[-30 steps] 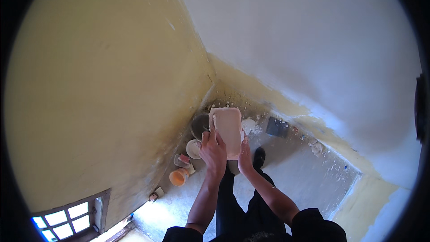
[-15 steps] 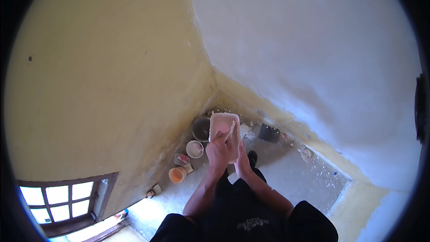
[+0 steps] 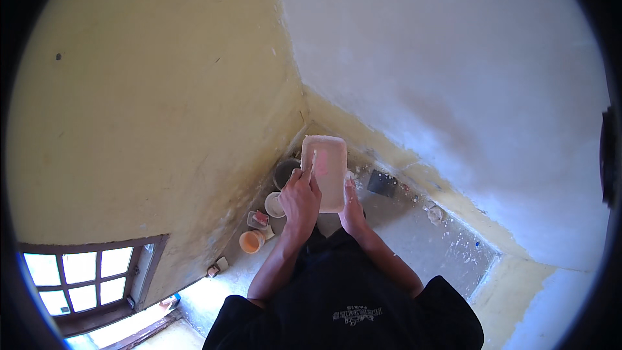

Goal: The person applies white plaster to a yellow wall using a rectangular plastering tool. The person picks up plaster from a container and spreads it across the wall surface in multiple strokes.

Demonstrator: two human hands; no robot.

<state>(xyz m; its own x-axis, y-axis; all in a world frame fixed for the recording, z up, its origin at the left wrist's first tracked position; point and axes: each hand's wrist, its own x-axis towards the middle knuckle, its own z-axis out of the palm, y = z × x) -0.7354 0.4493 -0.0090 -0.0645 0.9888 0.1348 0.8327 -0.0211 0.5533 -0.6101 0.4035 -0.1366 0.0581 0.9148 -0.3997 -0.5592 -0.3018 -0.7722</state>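
A pale pink rectangular tray [image 3: 332, 193], with a pinker patch inside, is held out over the floor. My left hand [image 3: 299, 202] lies over its left side, closed on a thin pale stick-like tool [image 3: 315, 157] that points up along the tray. My right hand [image 3: 352, 206] grips the tray's right edge from beside it, with white smears on the fingers. My feet are mostly hidden below the tray and black shirt.
Along the left wall [image 3: 142, 110] stand a dark bucket [image 3: 285, 175], a white bucket [image 3: 273, 204], a small container [image 3: 257, 220] and an orange bucket [image 3: 251, 242]. A dark slab [image 3: 382, 183] lies by the right wall [image 3: 447, 65]. A window [image 3: 81, 266] is low left.
The tray has moved higher in the picture. The pale tool swung across the tray half a second ago and now points straight up along its left side, in my left hand.
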